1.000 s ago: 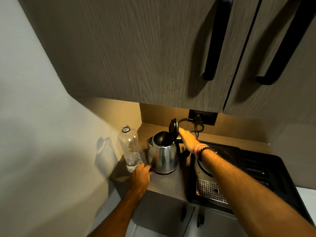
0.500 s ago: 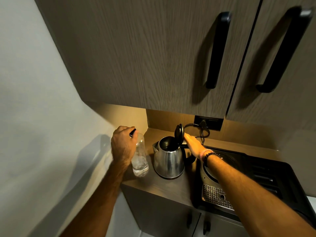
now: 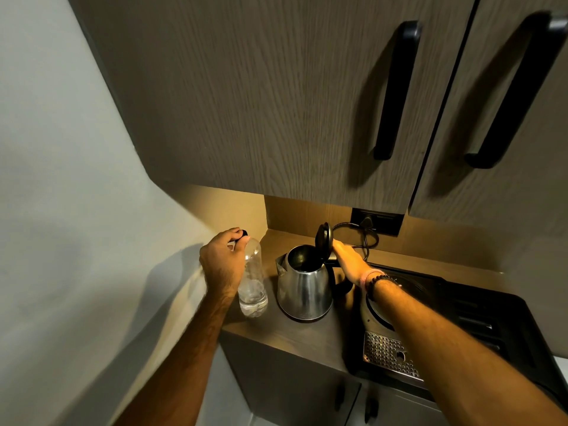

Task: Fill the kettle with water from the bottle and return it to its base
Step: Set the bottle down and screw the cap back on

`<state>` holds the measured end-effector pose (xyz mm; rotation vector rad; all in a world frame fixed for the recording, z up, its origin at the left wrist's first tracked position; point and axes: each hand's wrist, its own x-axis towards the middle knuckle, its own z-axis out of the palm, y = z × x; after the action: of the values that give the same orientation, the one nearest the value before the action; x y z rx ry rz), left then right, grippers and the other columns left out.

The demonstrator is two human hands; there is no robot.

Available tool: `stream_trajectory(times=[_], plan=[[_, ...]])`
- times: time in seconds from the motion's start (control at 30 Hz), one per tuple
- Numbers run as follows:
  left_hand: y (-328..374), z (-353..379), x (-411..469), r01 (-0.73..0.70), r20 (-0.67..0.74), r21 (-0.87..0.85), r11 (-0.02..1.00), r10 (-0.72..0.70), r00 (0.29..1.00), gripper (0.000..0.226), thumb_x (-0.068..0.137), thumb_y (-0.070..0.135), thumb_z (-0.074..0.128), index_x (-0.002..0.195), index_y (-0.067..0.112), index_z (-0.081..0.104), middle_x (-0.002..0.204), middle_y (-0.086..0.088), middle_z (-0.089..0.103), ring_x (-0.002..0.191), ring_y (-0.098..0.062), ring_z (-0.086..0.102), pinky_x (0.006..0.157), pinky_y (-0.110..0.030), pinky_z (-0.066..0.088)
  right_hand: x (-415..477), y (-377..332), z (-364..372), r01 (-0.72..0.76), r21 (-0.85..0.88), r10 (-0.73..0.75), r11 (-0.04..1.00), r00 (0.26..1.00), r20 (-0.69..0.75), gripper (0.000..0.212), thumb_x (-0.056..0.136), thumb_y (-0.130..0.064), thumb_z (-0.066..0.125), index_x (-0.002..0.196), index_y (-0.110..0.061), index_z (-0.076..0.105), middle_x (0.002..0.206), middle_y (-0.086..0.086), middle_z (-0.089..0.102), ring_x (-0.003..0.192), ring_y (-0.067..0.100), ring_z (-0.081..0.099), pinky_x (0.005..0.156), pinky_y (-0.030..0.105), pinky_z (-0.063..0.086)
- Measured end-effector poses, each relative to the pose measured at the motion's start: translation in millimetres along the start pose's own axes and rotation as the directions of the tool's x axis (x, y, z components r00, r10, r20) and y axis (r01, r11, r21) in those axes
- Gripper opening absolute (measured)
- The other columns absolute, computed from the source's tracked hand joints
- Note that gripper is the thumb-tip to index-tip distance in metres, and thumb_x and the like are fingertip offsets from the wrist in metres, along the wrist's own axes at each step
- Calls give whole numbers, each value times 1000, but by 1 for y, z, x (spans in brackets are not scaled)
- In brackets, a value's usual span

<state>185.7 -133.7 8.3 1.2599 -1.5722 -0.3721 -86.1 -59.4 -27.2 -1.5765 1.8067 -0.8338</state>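
Note:
A clear plastic bottle [image 3: 252, 285] with a little water in it stands upright at the left end of the counter [image 3: 285, 338], against the wall. My left hand [image 3: 222, 261] is over its neck, fingers closed on a black cap [image 3: 244, 233] at the mouth. Just to the right stands a steel kettle [image 3: 304, 292] with its black lid [image 3: 322, 241] tipped up and open. My right hand [image 3: 349, 260] lies on the top of its black handle by the lid hinge. Whether a base is under the kettle is unclear.
A black cord [image 3: 365, 241] runs from behind the kettle to a wall socket [image 3: 377, 221]. A black coffee machine [image 3: 467, 315] with a metal drip grid [image 3: 388, 353] fills the counter's right side. Wooden upper cabinets [image 3: 276, 103] hang low overhead.
My left hand has risen from the counter by the bottle's foot to its mouth, now holding the black cap there. The bottle's mouth was bare a second ago. The right hand stays on the kettle.

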Motion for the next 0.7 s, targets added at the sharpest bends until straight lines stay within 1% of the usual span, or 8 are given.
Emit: stream_trajectory(times=[0.2, 0.3, 0.37, 0.43, 0.47, 0.53, 0.63, 0.7], plan=[[-2, -1, -7, -35, 29, -92, 995, 37, 999, 23, 86, 20, 74, 108, 13, 71, 108, 0, 73, 98, -12, 66, 82, -34, 58, -1, -1, -1, -62, -65, 64, 996, 998, 22, 70, 90, -60, 19, 148, -26, 38, 154, 8, 42, 141, 31, 38, 118, 50, 27], [3, -8, -10, -46, 22, -44, 998, 47, 999, 42, 84, 35, 76, 121, 17, 66, 131, -2, 63, 119, -16, 57, 94, -36, 49, 3, -3, 1, -125, -100, 125, 987, 992, -7, 65, 95, -62, 25, 146, -25, 41, 151, 10, 47, 136, 32, 45, 115, 48, 33], [10, -12, -17, -147, -52, 25, 989, 148, 988, 48, 88, 39, 70, 128, 14, 61, 139, -5, 57, 126, -17, 51, 97, -31, 43, 7, -8, 6, -227, -13, 226, 974, 972, -66, 79, 86, -77, 32, 138, -22, 52, 140, 8, 57, 127, 31, 53, 110, 48, 39], [21, -8, -27, -325, -86, 71, 943, 330, 940, 41, 95, 30, 60, 129, 7, 60, 135, -11, 59, 125, -19, 54, 99, -29, 45, 10, -12, 9, -264, -34, 261, 964, 962, -79, 97, 75, -89, 33, 139, -19, 51, 139, 10, 57, 125, 32, 54, 109, 51, 40], [27, -2, -33, -395, -40, 78, 916, 398, 916, 39, 97, 26, 56, 130, 4, 59, 134, -13, 59, 124, -21, 55, 100, -31, 46, 11, -12, 11, -271, -56, 266, 961, 960, -85, 101, 73, -91, 32, 139, -18, 51, 139, 11, 57, 125, 33, 54, 110, 52, 40], [37, 14, -44, -463, 197, 84, 882, 441, 876, 45, 98, 25, 51, 137, 2, 51, 141, -16, 53, 129, -26, 51, 106, -35, 42, 11, -11, 11, -272, -65, 265, 960, 960, -94, 97, 76, -88, 29, 136, -16, 54, 136, 13, 59, 123, 32, 55, 109, 52, 40], [37, 43, -55, -459, 614, 197, 866, 255, 747, 69, 101, 45, 41, 153, 8, 17, 162, -9, 14, 148, -23, 17, 117, -33, 16, 9, -5, 7, -236, -94, 229, 967, 970, -84, 77, 90, -73, 32, 135, -16, 55, 136, 13, 59, 123, 30, 55, 110, 49, 40], [29, 60, -59, -461, 747, 295, 837, 99, 658, 82, 98, 57, 36, 154, 11, -2, 163, -6, -7, 150, -21, -3, 119, -39, 8, 7, -2, 4, -205, -114, 197, 972, 977, -81, 68, 94, -65, 35, 137, -15, 54, 139, 12, 59, 126, 28, 54, 111, 46, 39]])
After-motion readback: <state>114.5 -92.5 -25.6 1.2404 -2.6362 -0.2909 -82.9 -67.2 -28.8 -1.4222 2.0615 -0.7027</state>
